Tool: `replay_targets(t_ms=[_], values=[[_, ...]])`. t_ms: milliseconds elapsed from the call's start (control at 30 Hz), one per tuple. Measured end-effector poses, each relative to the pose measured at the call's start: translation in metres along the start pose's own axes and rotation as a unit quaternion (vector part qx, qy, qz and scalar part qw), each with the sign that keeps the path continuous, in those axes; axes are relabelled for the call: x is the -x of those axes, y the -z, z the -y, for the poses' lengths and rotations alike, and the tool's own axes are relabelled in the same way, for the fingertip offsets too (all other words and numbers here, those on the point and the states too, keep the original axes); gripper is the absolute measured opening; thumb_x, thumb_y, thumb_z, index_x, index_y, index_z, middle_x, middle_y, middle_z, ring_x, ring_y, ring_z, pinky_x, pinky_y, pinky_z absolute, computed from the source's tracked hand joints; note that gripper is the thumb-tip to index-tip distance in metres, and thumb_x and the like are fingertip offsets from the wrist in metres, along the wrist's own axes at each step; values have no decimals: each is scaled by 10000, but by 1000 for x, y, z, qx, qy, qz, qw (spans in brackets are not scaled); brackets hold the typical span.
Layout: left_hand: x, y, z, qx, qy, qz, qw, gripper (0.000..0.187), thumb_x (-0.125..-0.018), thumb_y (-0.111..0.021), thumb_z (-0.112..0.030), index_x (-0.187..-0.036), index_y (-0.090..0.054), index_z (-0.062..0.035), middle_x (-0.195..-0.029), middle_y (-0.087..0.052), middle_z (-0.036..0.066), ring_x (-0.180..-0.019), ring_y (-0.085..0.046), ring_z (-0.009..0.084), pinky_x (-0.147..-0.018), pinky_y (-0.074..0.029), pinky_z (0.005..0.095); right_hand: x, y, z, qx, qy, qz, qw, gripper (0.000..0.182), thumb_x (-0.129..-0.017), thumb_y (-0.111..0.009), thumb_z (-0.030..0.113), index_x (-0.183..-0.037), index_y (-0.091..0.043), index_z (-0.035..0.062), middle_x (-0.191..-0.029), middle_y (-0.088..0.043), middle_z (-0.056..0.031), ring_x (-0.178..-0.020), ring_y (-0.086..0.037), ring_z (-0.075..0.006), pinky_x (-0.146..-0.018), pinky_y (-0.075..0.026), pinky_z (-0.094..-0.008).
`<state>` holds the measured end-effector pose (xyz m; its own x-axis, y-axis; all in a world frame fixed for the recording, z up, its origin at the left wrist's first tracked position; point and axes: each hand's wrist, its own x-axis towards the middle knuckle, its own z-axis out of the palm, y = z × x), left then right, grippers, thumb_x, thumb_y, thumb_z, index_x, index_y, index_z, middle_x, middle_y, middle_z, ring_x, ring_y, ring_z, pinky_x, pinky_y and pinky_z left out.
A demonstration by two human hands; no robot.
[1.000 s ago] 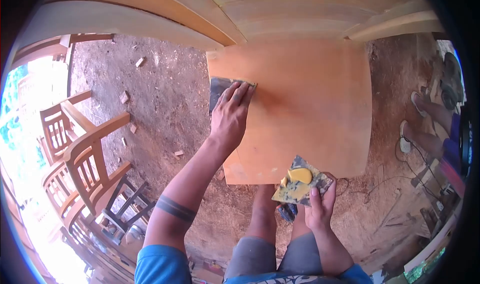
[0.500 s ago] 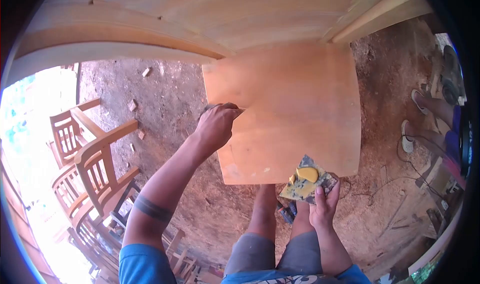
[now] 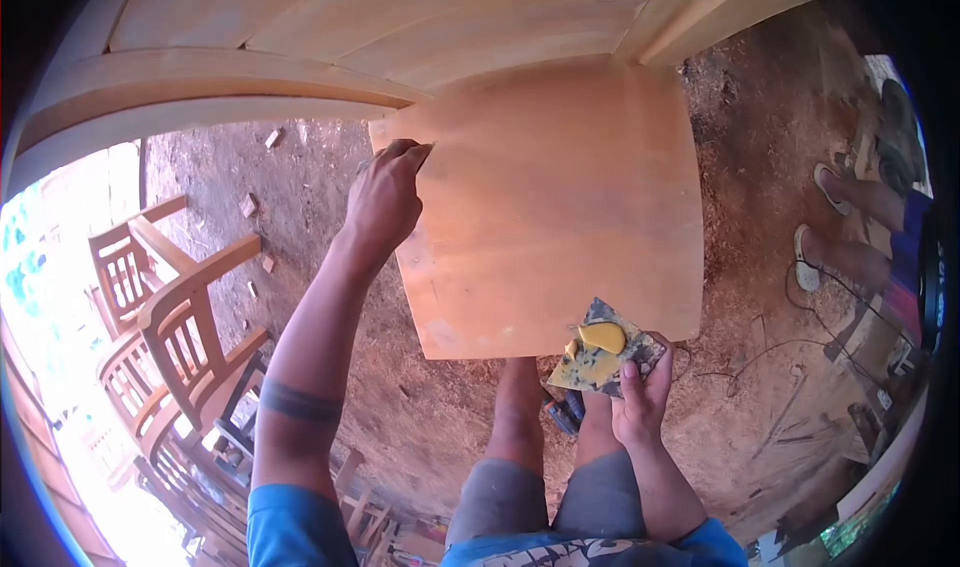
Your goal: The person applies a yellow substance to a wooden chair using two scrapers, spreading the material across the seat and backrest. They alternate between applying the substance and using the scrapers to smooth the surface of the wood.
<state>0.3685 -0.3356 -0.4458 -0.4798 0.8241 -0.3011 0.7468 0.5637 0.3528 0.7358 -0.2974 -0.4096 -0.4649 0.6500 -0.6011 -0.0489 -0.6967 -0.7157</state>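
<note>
My left hand point(image 3: 388, 195) is closed around a small putty scraper point(image 3: 427, 154), mostly hidden by the fingers. Its edge meets the left side of a flat wooden panel point(image 3: 560, 207), close to the far left corner. The panel's surface is smooth and light brown, with a few pale patches along its near and left edges. Beyond the near edge, on the right, my right hand point(image 3: 643, 395) grips a stained, flat putty board point(image 3: 598, 370) between thumb and fingers. A thick lump of yellow putty point(image 3: 602, 339) sits on top of it, with thinner smears around.
A large panelled wooden piece point(image 3: 400, 27) rises at the panel's far edge. Wooden chairs point(image 3: 195, 317) stand on the left. To the right are another person's legs point(image 3: 850, 252) and a black cable point(image 3: 765, 350) on the dirt floor. Small wood offcuts point(image 3: 249, 205) lie on the left.
My left hand with the scraper has moved away from me and leftward along the panel's left edge. My right hand holds the putty board almost as before; the view has shifted slightly.
</note>
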Motion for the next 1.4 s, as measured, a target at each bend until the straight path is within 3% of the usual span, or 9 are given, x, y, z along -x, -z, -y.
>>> replay_targets(t_ms=[67,167,533,600,700,933,1067,1267,1400], values=[[19,-20,6,-38,-41,-23,998,470,-735,-479,116,-1167,-626,2,-1238,-589,162,-1120,-572,347,-945,-465,437,0,-2,2,-9,-1,3,1000,479,-945,-602,196,-1301,-343,7,-1221,-484,-123,-1148,-492,-192,-1009,-408,-350],[75,-20,-12,54,-5,165,985,552,-672,-440,173,-1151,-644,-9,-1167,-645,175,-1090,-613,344,-985,-475,396,1,18,-2,6,19,-2,1000,480,-953,-587,179,-1319,-328,9,-1234,-478,-129,-1156,-491,-196,-1003,-422,-356],[195,-133,-66,8,56,-34,998,596,-753,-529,60,-1346,-494,5,-1416,-456,162,-1329,-415,351,-1121,-332,458,-9,48,2,68,6,44,997,401,-978,-506,119,-1319,-326,12,-1254,-464,-138,-1170,-488,-208,-1026,-408,-373],[209,-135,-72,19,57,11,998,599,-732,-537,77,-1326,-515,6,-1385,-489,165,-1315,-434,340,-1109,-349,447,-9,40,0,58,-27,39,997,388,-975,-508,120,-1305,-335,11,-1240,-471,-133,-1158,-493,-202,-1021,-408,-369],[200,-92,-71,74,54,84,992,559,-711,-549,111,-1261,-574,15,-1302,-562,176,-1255,-496,338,-1055,-409,434,-5,35,3,78,-16,74,994,383,-970,-510,121,-1295,-341,9,-1224,-480,-128,-1145,-498,-193,-1016,-407,-362],[170,-95,-73,42,82,-29,995,499,-724,-558,101,-1217,-586,28,-1266,-580,186,-1194,-532,364,-1011,-441,427,-4,36,5,85,-15,93,992,414,-964,-505,114,-1318,-323,0,-1232,-476,-131,-1147,-496,-195,-1016,-411,-362],[182,-74,-65,109,79,141,981,528,-695,-505,143,-1193,-609,2,-1238,-599,174,-1178,-544,344,-995,-446,412,0,32,15,52,-43,73,995,394,-982,-510,161,-1290,-345,-22,-1224,-477,-132,-1126,-489,-169,-1000,-406,-341],[159,-79,-69,61,99,-7,993,498,-729,-504,121,-1210,-569,11,-1189,-584,177,-1119,-545,365,-941,-454,428,-1,45,10,81,6,59,995,398,-977,-534,183,-1278,-360,-12,-1198,-489,-113,-1097,-488,-149,-973,-410,-316],[189,-78,-92,107,71,153,980,544,-698,-494,148,-1217,-575,8,-1201,-575,174,-1130,-531,374,-952,-447,435,1,53,24,49,-9,27,998,420,-972,-546,183,-1295,-356,-6,-1192,-492,-107,-1096,-492,-140,-974,-415,-315]])
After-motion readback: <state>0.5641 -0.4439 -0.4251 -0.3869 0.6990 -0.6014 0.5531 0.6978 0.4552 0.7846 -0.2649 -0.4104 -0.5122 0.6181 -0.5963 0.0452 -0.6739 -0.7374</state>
